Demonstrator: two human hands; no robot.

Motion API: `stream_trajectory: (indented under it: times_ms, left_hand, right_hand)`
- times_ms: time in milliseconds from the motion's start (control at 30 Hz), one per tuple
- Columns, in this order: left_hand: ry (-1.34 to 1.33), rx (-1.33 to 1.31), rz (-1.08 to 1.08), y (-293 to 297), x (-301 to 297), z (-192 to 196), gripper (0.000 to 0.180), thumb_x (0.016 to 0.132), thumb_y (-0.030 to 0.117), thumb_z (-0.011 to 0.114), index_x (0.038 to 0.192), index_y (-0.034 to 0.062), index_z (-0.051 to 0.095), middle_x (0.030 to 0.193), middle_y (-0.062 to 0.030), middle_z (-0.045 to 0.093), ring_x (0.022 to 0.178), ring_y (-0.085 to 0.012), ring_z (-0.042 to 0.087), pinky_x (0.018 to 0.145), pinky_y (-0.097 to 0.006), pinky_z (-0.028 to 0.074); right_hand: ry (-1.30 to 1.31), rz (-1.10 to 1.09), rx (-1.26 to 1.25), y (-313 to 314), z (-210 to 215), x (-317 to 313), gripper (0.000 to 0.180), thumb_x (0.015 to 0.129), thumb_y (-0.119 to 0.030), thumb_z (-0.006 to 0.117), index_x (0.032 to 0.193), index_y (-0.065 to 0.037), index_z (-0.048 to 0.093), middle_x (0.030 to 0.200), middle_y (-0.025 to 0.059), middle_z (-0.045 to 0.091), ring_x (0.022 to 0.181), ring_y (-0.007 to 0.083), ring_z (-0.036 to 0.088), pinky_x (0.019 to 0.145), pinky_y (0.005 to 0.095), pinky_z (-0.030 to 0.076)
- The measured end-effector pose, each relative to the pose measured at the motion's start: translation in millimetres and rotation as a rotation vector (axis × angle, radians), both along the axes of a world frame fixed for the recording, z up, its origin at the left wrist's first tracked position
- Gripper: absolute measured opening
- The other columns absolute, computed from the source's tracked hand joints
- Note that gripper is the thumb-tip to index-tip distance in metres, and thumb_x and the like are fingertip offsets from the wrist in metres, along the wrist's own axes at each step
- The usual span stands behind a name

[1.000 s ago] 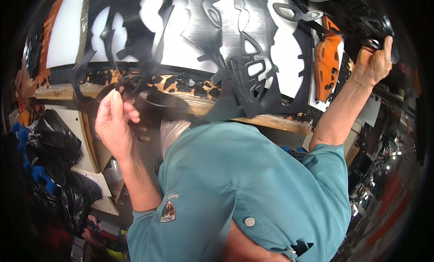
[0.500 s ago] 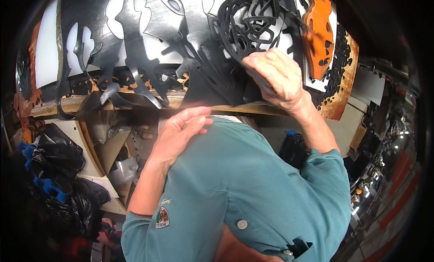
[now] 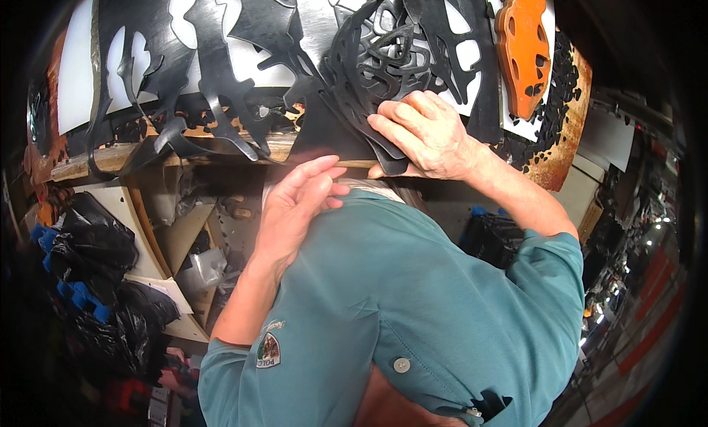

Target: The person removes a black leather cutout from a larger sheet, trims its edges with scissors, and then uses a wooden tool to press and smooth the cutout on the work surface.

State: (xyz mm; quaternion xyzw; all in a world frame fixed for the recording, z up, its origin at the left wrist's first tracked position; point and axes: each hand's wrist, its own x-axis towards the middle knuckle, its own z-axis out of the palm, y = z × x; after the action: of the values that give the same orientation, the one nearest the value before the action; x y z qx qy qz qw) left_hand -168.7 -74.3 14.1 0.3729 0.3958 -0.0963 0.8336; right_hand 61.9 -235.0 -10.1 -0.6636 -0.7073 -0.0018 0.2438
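My right hand (image 3: 431, 136) is closed on the near end of a bundle of thin black cut-out pieces (image 3: 394, 58), with the thumb underneath at the bench's front edge. The pieces look flexible and are full of curved openings. They lie over a large black sheet (image 3: 317, 29) with shaped holes, whose cut strips hang over the wooden edge. My left hand (image 3: 302, 195) holds nothing; its fingers are outstretched and slightly apart, in front of the bench edge beside my shirt. Whether the black material is leather or rubber I cannot tell.
An orange plate with holes (image 3: 522, 51), like a cutting die, lies at the right on a white board (image 3: 549, 21). Small black scraps (image 3: 564, 80) cover the board beyond it. Below the wooden bench edge (image 3: 81, 170), black plastic bags (image 3: 96, 239) and shelving (image 3: 184, 242) stand at the left.
My right hand has come down and left toward the bench's front edge, drawing the bundle of black pieces with it. My left hand has shifted slightly, its fingers spreading a little.
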Motion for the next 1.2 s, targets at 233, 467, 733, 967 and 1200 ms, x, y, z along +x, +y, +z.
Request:
stream_trajectory:
  times_ms: [233, 467, 733, 967, 1200]
  left_hand:
    - [-0.127, 0.199, -0.208, 4, 4, 18, 0.034, 0.109, 0.017, 0.058, 0.135, -0.005, 0.062, 0.115, -0.0169, 0.076, 0.099, -0.0173, 0.071, 0.09, -0.031, 0.058]
    - [-0.377, 0.617, -0.021, 11, 53, 50, 0.03, 0.097, 0.006, 0.072, 0.126, -0.003, 0.067, 0.11, -0.0142, 0.076, 0.098, -0.0164, 0.075, 0.084, -0.029, 0.06]
    - [-0.379, 1.109, -0.074, 21, 105, 55, 0.037, 0.085, 0.01, 0.088, 0.102, 0.0035, 0.055, 0.087, -0.0011, 0.063, 0.078, -0.0067, 0.061, 0.072, -0.023, 0.054]
    - [-0.376, 0.849, 0.04, 29, 112, 50, 0.043, 0.082, 0.014, 0.091, 0.101, 0.0046, 0.054, 0.089, -0.001, 0.061, 0.077, -0.0075, 0.059, 0.069, -0.025, 0.053]
    - [-0.469, 0.549, 0.167, 34, 112, 44, 0.023, 0.091, 0.001, 0.077, 0.103, 0.0036, 0.057, 0.088, 0.0013, 0.061, 0.078, -0.0049, 0.059, 0.07, -0.022, 0.051]
  right_hand:
    - [0.266, -0.024, 0.082, 12, 13, 7, 0.035, 0.08, -0.016, 0.087, 0.108, -0.003, 0.071, 0.098, 0.0106, 0.07, 0.076, 0.0274, 0.062, 0.067, 0.0366, 0.052]
    - [1.275, -0.49, 0.07, 21, 72, 8, 0.018, 0.102, -0.017, 0.074, 0.09, -0.003, 0.074, 0.077, -0.0085, 0.063, 0.071, 0.0013, 0.051, 0.059, 0.0247, 0.042]
    - [1.741, -0.54, 0.106, 48, 81, -4, 0.019, 0.104, -0.023, 0.07, 0.105, -0.004, 0.075, 0.095, -0.0045, 0.07, 0.085, 0.0037, 0.058, 0.075, 0.0257, 0.047]
    - [1.923, -0.439, 0.109, 59, 82, -4, 0.021, 0.107, -0.023, 0.065, 0.115, -0.005, 0.071, 0.105, -0.001, 0.071, 0.095, 0.0067, 0.064, 0.086, 0.0268, 0.052]
    - [1.801, -0.555, 0.174, 66, 70, -7, 0.021, 0.107, -0.026, 0.066, 0.103, -0.006, 0.071, 0.092, -0.0051, 0.067, 0.078, 0.0033, 0.057, 0.069, 0.0245, 0.048]
